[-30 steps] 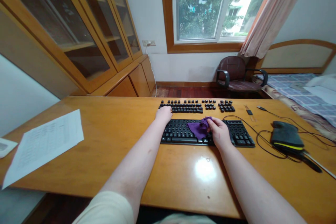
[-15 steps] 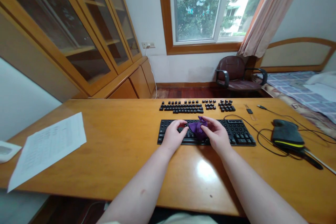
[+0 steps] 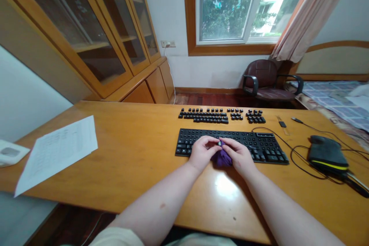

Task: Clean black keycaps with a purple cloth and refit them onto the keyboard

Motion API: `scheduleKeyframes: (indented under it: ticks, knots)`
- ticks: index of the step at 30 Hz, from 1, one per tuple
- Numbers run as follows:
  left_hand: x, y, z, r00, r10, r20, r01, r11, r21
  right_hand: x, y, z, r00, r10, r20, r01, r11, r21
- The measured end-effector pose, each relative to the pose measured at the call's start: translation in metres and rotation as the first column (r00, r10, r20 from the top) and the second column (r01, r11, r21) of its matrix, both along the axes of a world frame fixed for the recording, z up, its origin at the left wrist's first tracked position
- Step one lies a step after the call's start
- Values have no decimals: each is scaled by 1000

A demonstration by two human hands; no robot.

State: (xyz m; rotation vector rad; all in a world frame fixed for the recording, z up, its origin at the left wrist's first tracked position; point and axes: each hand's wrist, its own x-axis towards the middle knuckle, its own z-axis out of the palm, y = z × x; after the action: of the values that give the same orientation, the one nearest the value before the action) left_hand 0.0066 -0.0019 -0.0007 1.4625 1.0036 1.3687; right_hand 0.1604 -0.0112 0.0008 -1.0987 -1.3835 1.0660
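Above the front edge of a black keyboard (image 3: 186, 142), my two hands meet at the fingertips. My right hand (image 3: 241, 157) is closed on a crumpled purple cloth (image 3: 222, 159), which hangs down between the hands. Thumb and fingers of my left hand (image 3: 203, 153) pinch together at the top of the cloth. A small pale, shiny spot shows between the fingertips there; what it belongs to is too small to make out. Many keyboard positions show bare stems, while keycaps remain at the lower left and lower right.
Loose black keycaps (image 3: 206, 115) lie in rows behind the keyboard. To the right are a dark pouch with a yellow stripe (image 3: 328, 153), cables and a small black-ended tool (image 3: 282, 124). Printed paper (image 3: 60, 150) and a white object (image 3: 11, 153) lie at left on the wooden desk (image 3: 138, 142).
My left hand has moved off the keys to the right and now meets the right hand at the cloth. The cloth has come down toward the keyboard's front edge. The view has shifted slightly.
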Motion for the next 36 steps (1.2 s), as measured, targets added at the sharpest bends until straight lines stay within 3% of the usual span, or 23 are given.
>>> scheduleKeyframes:
  ticks: [3,8,11,15,19,23,30,36]
  knots:
    - [3,-1,0,1000,16,9,-17,999,45,1,-1,-2,999,31,-9,-31,999,-36]
    - [4,-1,3,998,-6,58,7,1000,-12,0,2,-11,975,90,-202,-120,983,-141]
    - [4,0,4,981,-78,178,100,988,-119,-1,3,-14,960,87,-268,-133,978,-159]
    - [4,3,8,932,-188,311,279,918,-281,-1,1,-13,952,60,-301,-113,980,-162]
    - [2,5,9,923,-197,331,302,904,-303,2,2,-13,954,32,-299,-89,980,-177]
    - [2,6,9,934,-182,307,284,900,-329,5,4,-12,956,36,-290,-93,978,-186]
    - [0,7,3,990,-79,117,113,939,-325,6,5,-4,989,42,-144,-49,998,-48]
    - [-1,5,4,998,-38,48,50,953,-299,3,5,-4,988,34,-150,-38,999,-29]
